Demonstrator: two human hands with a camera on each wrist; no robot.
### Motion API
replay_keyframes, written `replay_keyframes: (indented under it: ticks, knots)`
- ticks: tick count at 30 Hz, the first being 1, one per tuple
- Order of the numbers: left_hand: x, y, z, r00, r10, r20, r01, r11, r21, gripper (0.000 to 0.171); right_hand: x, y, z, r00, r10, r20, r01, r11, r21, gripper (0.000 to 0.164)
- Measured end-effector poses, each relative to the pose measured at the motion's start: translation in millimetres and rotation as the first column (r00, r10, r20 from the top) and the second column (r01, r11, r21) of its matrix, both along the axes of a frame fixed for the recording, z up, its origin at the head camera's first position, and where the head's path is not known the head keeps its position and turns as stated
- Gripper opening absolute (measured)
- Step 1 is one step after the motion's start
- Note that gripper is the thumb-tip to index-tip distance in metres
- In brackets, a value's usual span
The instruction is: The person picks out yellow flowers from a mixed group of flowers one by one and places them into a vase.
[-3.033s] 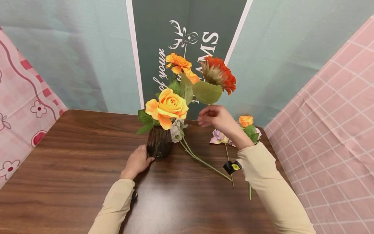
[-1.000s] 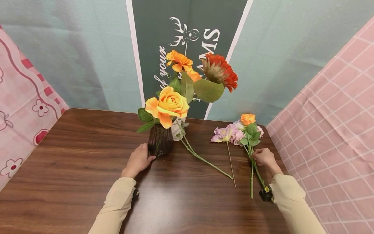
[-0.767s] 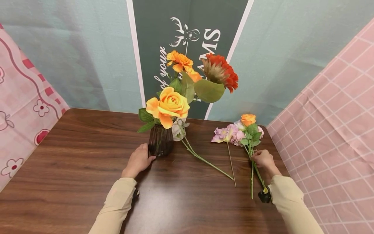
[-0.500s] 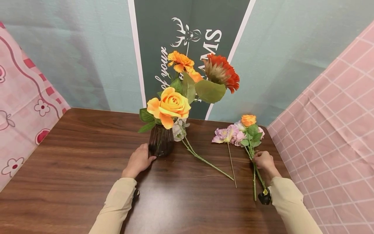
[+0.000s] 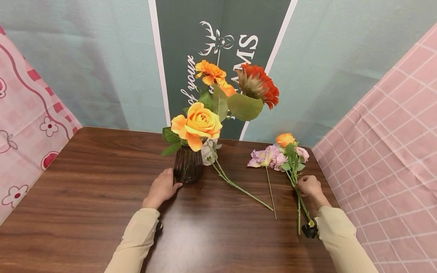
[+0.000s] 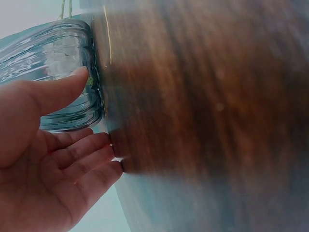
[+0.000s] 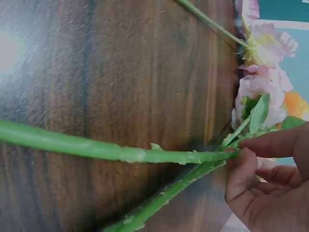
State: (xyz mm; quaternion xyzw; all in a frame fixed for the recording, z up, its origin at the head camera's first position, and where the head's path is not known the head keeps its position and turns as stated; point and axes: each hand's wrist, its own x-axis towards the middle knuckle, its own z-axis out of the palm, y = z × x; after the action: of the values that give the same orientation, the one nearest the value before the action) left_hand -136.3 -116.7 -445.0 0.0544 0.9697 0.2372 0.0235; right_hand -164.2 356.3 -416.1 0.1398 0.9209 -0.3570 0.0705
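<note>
A dark ribbed glass vase (image 5: 187, 168) stands left of centre, holding a large yellow-orange rose (image 5: 201, 123), orange blooms (image 5: 209, 72) and a red flower (image 5: 261, 85) that leans right. My left hand (image 5: 162, 189) rests at the vase's left foot. In the left wrist view its thumb (image 6: 63, 92) lies over the glass and its relaxed fingertips touch the tabletop. At the right, my right hand (image 5: 308, 185) pinches the green stem of an orange rose (image 5: 285, 139) between thumb and index finger. Another green stem (image 7: 169, 193) runs beneath it, crossing near the fingertips.
A white flower with a long green stem (image 5: 242, 191) lies right of the vase. Lilac flowers (image 5: 264, 156), one on a thin brown stem (image 5: 271, 193), and a pink flower (image 5: 302, 152) lie near the right hand. Cloth hangings (image 5: 385, 144) surround the wooden table (image 5: 102, 182).
My right hand has moved from beside the red flower down to the stems at right. The orange rose's head has shifted slightly left, its stem end right. The left hand stays at the vase.
</note>
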Motion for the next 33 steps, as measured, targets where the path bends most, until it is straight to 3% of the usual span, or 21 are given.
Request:
replay_keyframes:
  ticks: [4, 10, 13, 20, 33]
  knots:
    - [0.0, 0, -0.6, 1.0, -0.002, -0.002, 0.002, 1.0, -0.003, 0.054, -0.6, -2, 5.0, 0.998, -0.001, 0.056, 0.007, 0.993, -0.118, 0.007]
    - [0.4, 0, -0.8, 1.0, -0.001, -0.007, 0.001, 1.0, -0.005, 0.054, -0.9, -6, 11.6, 0.993, 0.044, 0.111, -0.011, 0.959, -0.283, 0.005]
    - [0.3, 0, -1.0, 1.0, 0.003, -0.004, -0.003, 1.0, 0.001, 0.054, -1.5, -7, 13.3, 0.988, 0.071, 0.141, -0.019, 0.941, -0.337, 0.013]
    - [0.6, 0, -0.7, 1.0, 0.007, 0.002, -0.007, 1.0, 0.007, 0.055, -4.1, -5, 17.0, 0.968, 0.137, 0.21, -0.041, 0.912, -0.408, 0.021]
    - [0.5, 0, -0.7, 1.0, 0.003, -0.014, -0.003, 1.0, 0.006, 0.055, -5.4, -6, 26.0, 0.941, 0.189, 0.282, -0.027, 0.869, -0.494, 0.006]
